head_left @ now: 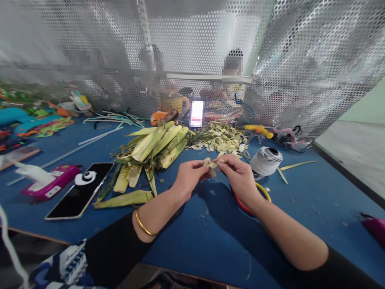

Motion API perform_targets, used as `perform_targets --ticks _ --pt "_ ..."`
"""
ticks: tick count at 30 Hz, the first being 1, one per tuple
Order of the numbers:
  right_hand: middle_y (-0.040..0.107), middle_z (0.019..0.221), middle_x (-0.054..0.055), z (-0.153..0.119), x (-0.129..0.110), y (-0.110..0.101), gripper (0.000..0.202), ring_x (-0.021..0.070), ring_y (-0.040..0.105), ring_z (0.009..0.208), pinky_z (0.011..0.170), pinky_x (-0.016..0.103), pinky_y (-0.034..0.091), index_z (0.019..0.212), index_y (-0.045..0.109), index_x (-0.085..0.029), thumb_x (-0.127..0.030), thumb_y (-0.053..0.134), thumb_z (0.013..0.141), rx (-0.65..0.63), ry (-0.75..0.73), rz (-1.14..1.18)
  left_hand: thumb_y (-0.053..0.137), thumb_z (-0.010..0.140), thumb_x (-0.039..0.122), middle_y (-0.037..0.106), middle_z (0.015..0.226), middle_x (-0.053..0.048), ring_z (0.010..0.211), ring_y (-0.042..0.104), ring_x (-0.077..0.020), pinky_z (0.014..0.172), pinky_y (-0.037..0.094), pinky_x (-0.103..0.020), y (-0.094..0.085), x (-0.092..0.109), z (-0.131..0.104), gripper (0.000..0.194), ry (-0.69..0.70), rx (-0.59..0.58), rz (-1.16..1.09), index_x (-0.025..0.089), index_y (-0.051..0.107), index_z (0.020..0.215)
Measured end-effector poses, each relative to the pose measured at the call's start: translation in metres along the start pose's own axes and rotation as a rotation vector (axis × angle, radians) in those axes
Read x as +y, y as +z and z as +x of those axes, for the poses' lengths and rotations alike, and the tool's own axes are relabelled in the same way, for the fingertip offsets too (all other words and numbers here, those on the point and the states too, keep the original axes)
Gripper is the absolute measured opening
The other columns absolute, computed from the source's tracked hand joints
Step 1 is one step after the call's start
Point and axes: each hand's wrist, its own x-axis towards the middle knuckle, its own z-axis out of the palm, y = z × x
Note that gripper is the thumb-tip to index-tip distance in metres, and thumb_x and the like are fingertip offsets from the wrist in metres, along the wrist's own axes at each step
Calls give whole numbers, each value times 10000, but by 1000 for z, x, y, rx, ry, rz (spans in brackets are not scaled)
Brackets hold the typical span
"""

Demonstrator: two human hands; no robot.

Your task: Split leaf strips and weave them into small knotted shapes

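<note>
**Q:** What is the condition of each hand?

**A:** The left hand (192, 176) pinches a small husk piece (208, 161) between thumb and fingers. The right hand (239, 174) grips it from the opposite side. The fingers hide much of it, so it may be two pieces rather than one.

**Q:** Where is the piece located?

**A:** Above the tabletop (192, 241), nearer the wearer than the heap of scraps (222, 137), between the husk pile (159, 146) at left and the thread spool (265, 163) at right.

**Q:** Why this arrangement?

**A:** Opposed fingertip grips would steady so small an item. Pile and spool flank the hands, which suggests short reach. The upright phone (197, 112) faces the wearer, presumably for viewing. A red-and-yellow ring (266, 193) lies under the right wrist.

**Q:** Which labels can be read?

**A:** None. The upright phone's screen is washed out to white with a pink band. The flat phone (70, 199) is dark. The purple device (67, 173) has white panels without legible marking.
</note>
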Motion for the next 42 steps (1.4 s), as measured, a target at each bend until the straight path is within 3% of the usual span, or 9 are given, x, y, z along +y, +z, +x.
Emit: perform_targets --ticks 4,8,13,18,22,28,35,42 --pt "618 668 -7 0 1 2 146 136 561 596 611 279 453 819 622 -195 -328 625 761 -17 77 75 704 706 117 712 675 -43 573 622 -109 630 517 -236 3 0 -4 87 17 -21 51 124 723 790" --pt "572 585 -30 1 3 2 140 124 529 552 560 256 425 701 562 -201 -307 653 715 56 116 30 694 698 92 692 617 -29 541 603 -102 600 515 -224 5 -3 -4 36 55 -15 110 120 697 720" --pt "612 629 -4 -1 6 0 126 142 533 595 592 274 425 728 644 -190 -316 639 725 31 121 -68 707 680 104 695 623 -21 571 619 -111 626 529 -233 4 -8 -1 37 109 25 123 130 699 706" --pt "648 778 42 -3 4 1 183 171 576 706 684 303 451 796 691 -198 -323 558 800 27 2 -174 703 685 113 701 628 -27 597 639 -124 633 534 -236 2 -10 1 46 128 58 122 130 703 728" --pt "620 709 13 -4 2 3 159 160 586 652 649 295 461 882 644 -196 -306 574 791 48 47 -111 699 687 103 707 649 -34 589 637 -120 636 529 -236 3 -11 1 53 127 57 119 122 702 736" --pt "591 607 -16 -3 1 2 114 124 518 559 546 252 400 691 591 -191 -294 619 732 44 124 -150 714 678 115 702 634 -22 588 642 -132 623 521 -243 4 -11 0 52 143 73 166 140 709 723" --pt "595 566 -15 -2 -1 1 131 125 507 526 515 248 371 649 610 -189 -312 631 689 22 151 -208 715 682 149 723 687 -30 621 654 -143 631 520 -248 1 -18 5 79 202 58 243 158 736 758" --pt "625 565 2 -1 2 0 146 138 555 527 532 263 422 648 646 -179 -321 642 683 -4 227 -195 693 706 242 746 769 -49 724 677 -197 634 476 -254 -5 -22 6 110 305 41 496 184 757 773"
